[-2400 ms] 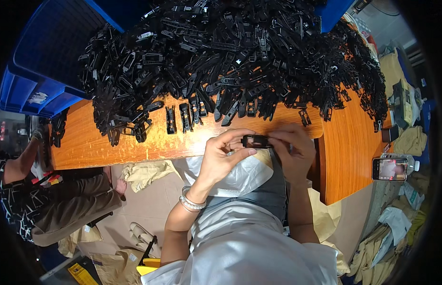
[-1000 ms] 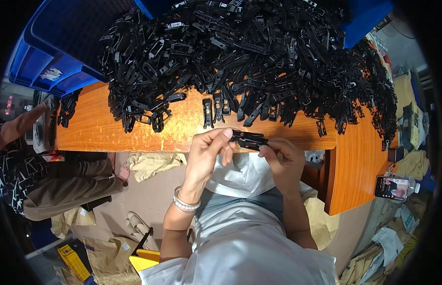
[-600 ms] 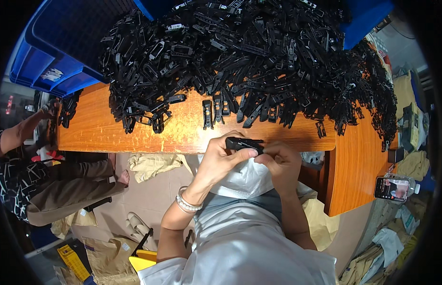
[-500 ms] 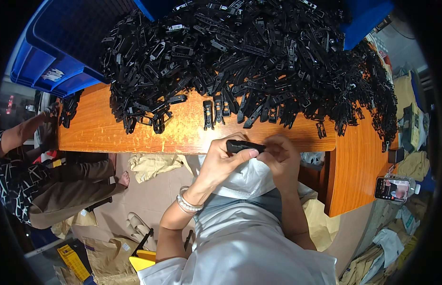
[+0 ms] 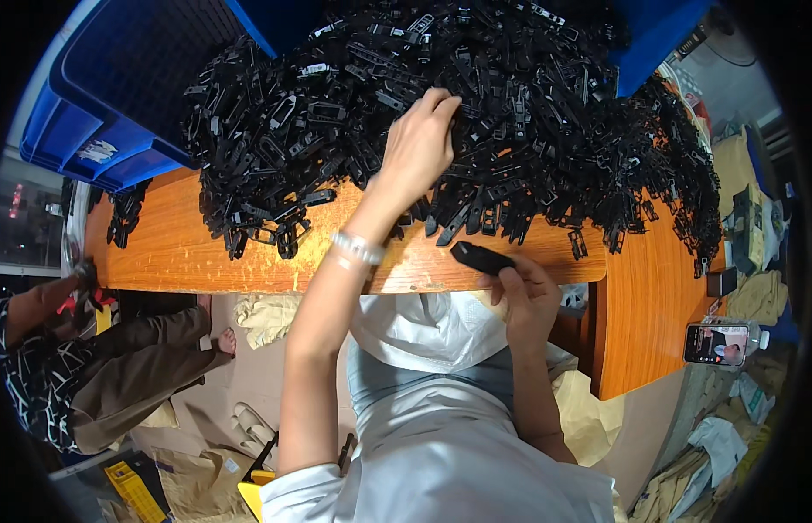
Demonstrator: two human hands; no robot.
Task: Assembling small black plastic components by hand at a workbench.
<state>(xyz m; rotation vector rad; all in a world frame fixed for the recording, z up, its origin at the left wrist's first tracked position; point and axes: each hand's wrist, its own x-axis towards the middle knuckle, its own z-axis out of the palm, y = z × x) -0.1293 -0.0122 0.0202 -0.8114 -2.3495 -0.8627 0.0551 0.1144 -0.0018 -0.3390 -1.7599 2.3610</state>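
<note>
My left hand (image 5: 417,146), with a pale beaded bracelet (image 5: 358,247) at its wrist, reaches into a large heap of black plastic clip-like parts (image 5: 336,131). Its fingers are bent and drawn together at the heap; what lies between the tips is hidden. Just over the front edge of the table, my right hand (image 5: 530,301) grips one end of a long black plastic piece (image 5: 481,259). The piece's other end points left and away from me. A few parts at the heap's near side lie partly behind my left forearm.
A blue plastic crate (image 5: 92,131) stands at the left of the orange wooden table (image 5: 249,266). A phone (image 5: 716,343) is propped at the right. White sacking (image 5: 423,336) hangs below the front edge. Another person's legs (image 5: 144,349) show at the left.
My left hand has let go of the black piece and moved away from me to the heap. My right hand now holds the piece alone, slightly farther right.
</note>
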